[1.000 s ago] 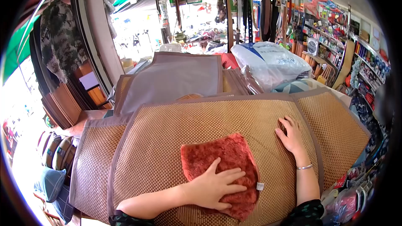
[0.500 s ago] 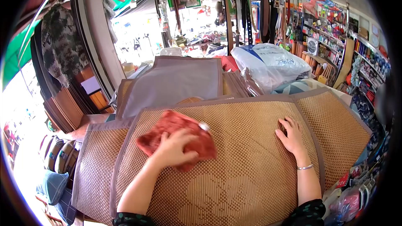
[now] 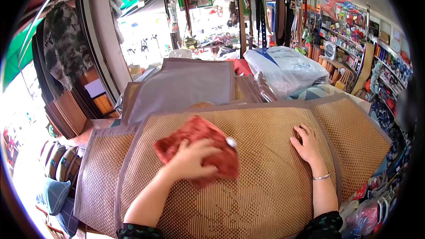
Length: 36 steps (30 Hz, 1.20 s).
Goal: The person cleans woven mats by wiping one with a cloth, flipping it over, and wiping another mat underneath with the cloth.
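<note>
My left hand [image 3: 195, 158] presses on a crumpled red cloth [image 3: 199, 128], its fingers curved over the fabric and slightly smeared by motion. A small white spot, perhaps a tag, shows at the cloth's right edge. Beneath the cloth lies a woven tan mat [image 3: 270, 150] with a grey-brown fabric border and a pattern in its lower middle. On the right part of this mat rests my right hand [image 3: 307, 142], palm down with fingers apart and nothing in it. A bracelet circles the right wrist.
More woven mat sections flank it at the left [image 3: 104, 163] and right [image 3: 349, 137]. Behind lie a grey sheet-like mat [image 3: 190, 82] and a plastic-wrapped package [image 3: 287, 68]. Belts [image 3: 280, 9] hang overhead; stocked shelves [image 3: 345, 40] stand at the right.
My left hand has slid right and a little toward me, taking the red cloth with it. My right hand has stayed in nearly the same spot.
</note>
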### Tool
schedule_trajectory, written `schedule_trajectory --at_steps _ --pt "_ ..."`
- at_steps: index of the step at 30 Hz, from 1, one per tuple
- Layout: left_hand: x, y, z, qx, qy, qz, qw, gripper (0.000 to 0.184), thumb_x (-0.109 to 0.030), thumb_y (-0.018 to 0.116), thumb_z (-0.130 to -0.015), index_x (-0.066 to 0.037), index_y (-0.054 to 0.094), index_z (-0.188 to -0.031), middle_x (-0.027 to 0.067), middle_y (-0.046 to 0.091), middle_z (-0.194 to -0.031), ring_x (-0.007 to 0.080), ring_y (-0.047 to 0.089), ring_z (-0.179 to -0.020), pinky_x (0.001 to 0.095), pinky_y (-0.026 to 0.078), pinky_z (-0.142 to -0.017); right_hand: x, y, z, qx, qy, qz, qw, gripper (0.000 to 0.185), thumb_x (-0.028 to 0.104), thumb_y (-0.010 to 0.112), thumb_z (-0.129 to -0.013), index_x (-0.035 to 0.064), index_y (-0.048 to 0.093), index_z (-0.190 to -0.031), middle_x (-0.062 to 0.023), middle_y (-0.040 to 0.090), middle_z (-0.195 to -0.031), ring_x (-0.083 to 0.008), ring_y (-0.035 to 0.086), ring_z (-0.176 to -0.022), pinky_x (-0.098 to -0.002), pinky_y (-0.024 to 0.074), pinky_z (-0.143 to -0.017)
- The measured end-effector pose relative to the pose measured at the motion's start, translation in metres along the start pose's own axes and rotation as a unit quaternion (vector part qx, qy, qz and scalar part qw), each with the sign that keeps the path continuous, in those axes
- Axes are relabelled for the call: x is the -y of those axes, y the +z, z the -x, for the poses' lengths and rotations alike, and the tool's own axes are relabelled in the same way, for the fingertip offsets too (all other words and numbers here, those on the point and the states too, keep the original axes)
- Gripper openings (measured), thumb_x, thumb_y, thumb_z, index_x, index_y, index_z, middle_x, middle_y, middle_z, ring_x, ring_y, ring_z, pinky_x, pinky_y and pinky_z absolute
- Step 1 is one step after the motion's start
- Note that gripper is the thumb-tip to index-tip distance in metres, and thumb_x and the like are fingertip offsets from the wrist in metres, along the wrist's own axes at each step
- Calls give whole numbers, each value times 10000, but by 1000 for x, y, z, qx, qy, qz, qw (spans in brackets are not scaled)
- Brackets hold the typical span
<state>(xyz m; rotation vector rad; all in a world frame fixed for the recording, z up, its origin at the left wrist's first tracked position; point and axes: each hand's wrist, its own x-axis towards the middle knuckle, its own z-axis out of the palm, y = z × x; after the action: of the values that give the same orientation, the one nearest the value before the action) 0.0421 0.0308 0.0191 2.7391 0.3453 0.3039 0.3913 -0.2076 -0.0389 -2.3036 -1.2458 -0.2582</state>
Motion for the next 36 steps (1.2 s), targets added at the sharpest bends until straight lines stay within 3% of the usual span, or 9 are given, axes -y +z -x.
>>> schedule_trajectory --at_steps 5,7,14,17,20,24,27,32,36 --pt "69 -13 11 -55 -189 0 980 613 -460 697 -793 -180 592 -1328 100 497 -1439 300 414 -1382 725 173 -1101 0 1 0 -1 1 -4 1000 544 422 611 -921 77 565 -1340 -196 437 -1476 -376 338 -1408 -509 195 -1178" --pt "54 -11 10 -39 -159 -32 986 620 -468 693 -793 -185 585 -1334 123 476 -1454 305 395 -1394 729 172 -1100 3 -2 -1 3 8 -2 1000 543 420 611 -920 76 567 -1338 -195 435 -1478 -374 337 -1409 -508 196 -1178" --pt "-68 32 11 79 199 -50 976 666 -460 726 -784 -189 543 -1364 142 415 -1472 290 392 -1395 743 285 -1031 3 -1 0 2 6 -7 1000 549 417 617 -916 75 565 -1342 -200 438 -1476 -378 339 -1408 -508 196 -1178" --pt "-79 50 20 84 248 -26 965 664 -445 719 -798 -195 535 -1384 135 394 -1507 279 364 -1422 745 259 -1056 3 -2 -1 5 9 8 1000 550 417 614 -917 74 563 -1344 -202 438 -1476 -379 338 -1410 -515 196 -1178" --pt "-57 31 8 77 180 -27 980 635 -442 720 -779 -190 569 -1342 85 427 -1488 252 396 -1398 734 237 -1072 1 -1 -1 7 8 6 1000 549 419 609 -920 74 561 -1345 -200 438 -1478 -377 334 -1413 -519 195 -1179" --pt "10 -1 -2 -6 -30 -7 999 549 -450 696 -772 -206 623 -1258 52 515 -1414 280 425 -1369 733 177 -1088 4 -2 -1 5 6 -3 1000 546 420 607 -922 74 566 -1342 -200 435 -1481 -375 335 -1413 -516 195 -1181" --pt "67 -14 8 -44 -181 15 982 598 -459 689 -813 -188 587 -1336 102 496 -1453 308 410 -1387 728 149 -1105 4 -3 -1 4 5 -5 1000 545 420 606 -922 75 569 -1342 -201 433 -1483 -373 335 -1413 -514 191 -1181" --pt "63 -7 12 -58 -165 -16 984 605 -473 682 -807 -196 584 -1336 107 485 -1459 310 410 -1384 737 154 -1099 2 -1 -1 7 3 -10 1000 545 415 609 -922 78 566 -1349 -198 427 -1490 -369 330 -1417 -512 185 -1182" --pt "-30 4 3 40 14 -29 999 597 -432 694 -771 -203 594 -1313 85 471 -1449 297 417 -1372 723 204 -1082 5 -4 -1 12 10 -1 1000 545 407 617 -918 82 563 -1353 -195 423 -1494 -370 321 -1422 -508 185 -1180"
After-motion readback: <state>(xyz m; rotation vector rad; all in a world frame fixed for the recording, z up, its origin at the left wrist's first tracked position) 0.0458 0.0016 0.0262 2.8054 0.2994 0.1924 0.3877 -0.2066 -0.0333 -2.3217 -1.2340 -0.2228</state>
